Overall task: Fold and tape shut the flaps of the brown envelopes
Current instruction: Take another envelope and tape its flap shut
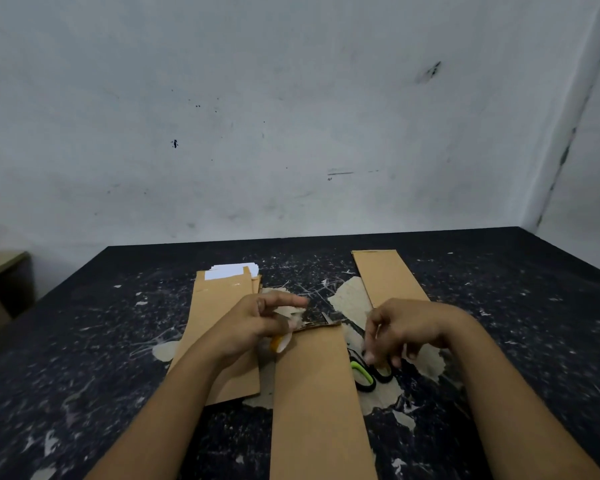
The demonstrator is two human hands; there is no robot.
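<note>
the envelope [317,403] in front of you is the landmark here. it lies flat on the table [84,341] with its long axis running straight away from you, near end off the bottom of the view, far end between your two hands. that far end looks folded over already, edge a little ragged; no tape shows on it, so taping is likely the step in hand.

your left hand [257,327] sits at the envelope's far left corner, touching or just over it. its fingers curl loosely round something pale with an orange core, probably the tape roll [279,342], with a pale strip near the fingertips; the blur keeps me from being sure. your right hand [400,327] hangs just right of the envelope's far end, fingers drooping and curled, over the scissors [366,374] that lie against the envelope's right edge; whether it touches them i cannot tell, and it seems to hold nothing. the left hand is the nearer one to the flap, so the tape would come across from that side.

left of the envelope, partly under your left forearm, lies a stack [215,306] of envelopes on the same axis, white paper showing at the far end. beyond and right of the envelope lies another one [388,277], flat.

no brand, label or writing can be read anywhere.
</note>
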